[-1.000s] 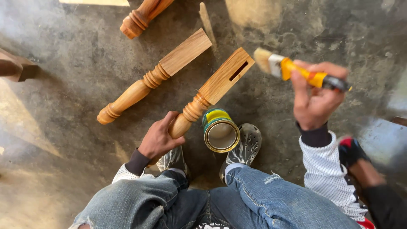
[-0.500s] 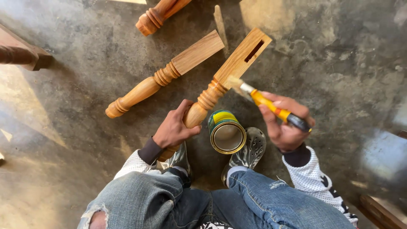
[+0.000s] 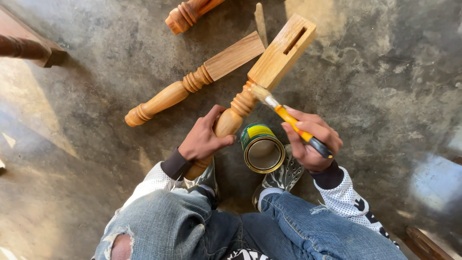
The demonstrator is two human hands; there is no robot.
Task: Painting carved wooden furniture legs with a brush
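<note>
One view only, from the head, looking almost straight down past blue-jeaned knees [image 3: 202, 226] to a grey concrete floor [image 3: 375, 72]. It sits close: the left hand [image 3: 202, 139] and right hand [image 3: 313, 142] fill the middle, working a turned wooden furniture leg [image 3: 269, 67]. The top of the frame points away from the person. No second view shares the scene.

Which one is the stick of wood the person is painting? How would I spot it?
Find the open tin on the floor by the person's shoes. Just left of it, the left hand grips a turned wooden leg that slants up to the right, with the brush in the right hand touching it. Unlike the other legs lying nearby, its square end has a slot cut in it.
</note>
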